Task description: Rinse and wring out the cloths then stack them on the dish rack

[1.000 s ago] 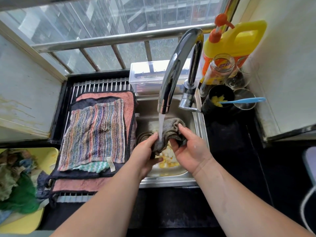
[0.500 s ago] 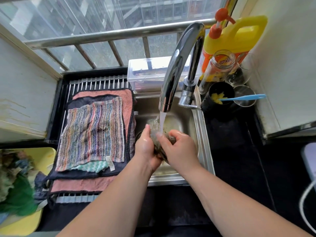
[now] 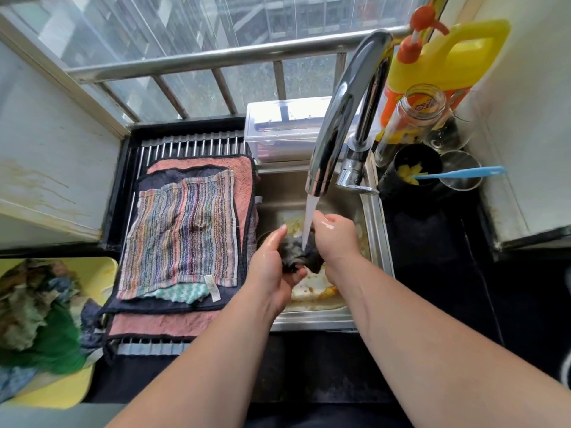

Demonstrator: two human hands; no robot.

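Both hands are over the sink (image 3: pixel 378 242), w/ a dark grey cloth (image 3: pixel 295 253) bunched btwn them right under the tap (image 3: pixel 343 112). The left hand (image 3: pixel 270 270) is turned palm-in on the cloth's left side. Its fingers (image 3: pixel 296 274) curl under the wad & grasp it, thumb pointing up toward the stream. The right hand (image 3: pixel 336 239) shows its back, wet & shiny, fingers wrapped down over the cloth's right side, also grasping it. The water stream (image 3: pixel 309 220) runs from the spout & lands on the cloth just where the two hands meet. Yellowish bits lie on the sink floor below.

The dish rack (image 3: pixel 191 143) sits left of the sink, right against its edge. Stacked flat on it, bottom to top:
- pink cloth (image 3: pixel 204 166)
- navy cloth (image 3: pixel 173 307)
- teal cloth (image 3: pixel 179 293), only its near edge showing
- striped cloth (image 3: pixel 182 233), w/ a white label at its near right corner

Far left, a yellow basin (image 3: pixel 102 270) holds a jumbled pile of cloths (image 3: pixel 37 304), green & blue among them.

Behind the sink is a clear plastic box (image 3: pixel 278 128), lid on. Right of the tap, at the back of the dark worktop (image 3: pixel 432 257), are a yellow detergent jug (image 3: pixel 448 57) w/ orange pump & an open glass jar (image 3: pixel 414 118). Nearer is a black cup (image 3: pixel 417 177) w/ a blue-handled brush (image 3: pixel 460 173) lying across it & across the glass tumbler (image 3: pixel 463 183) just beside it. A metal window rail (image 3: pixel 216 57) runs across the back.
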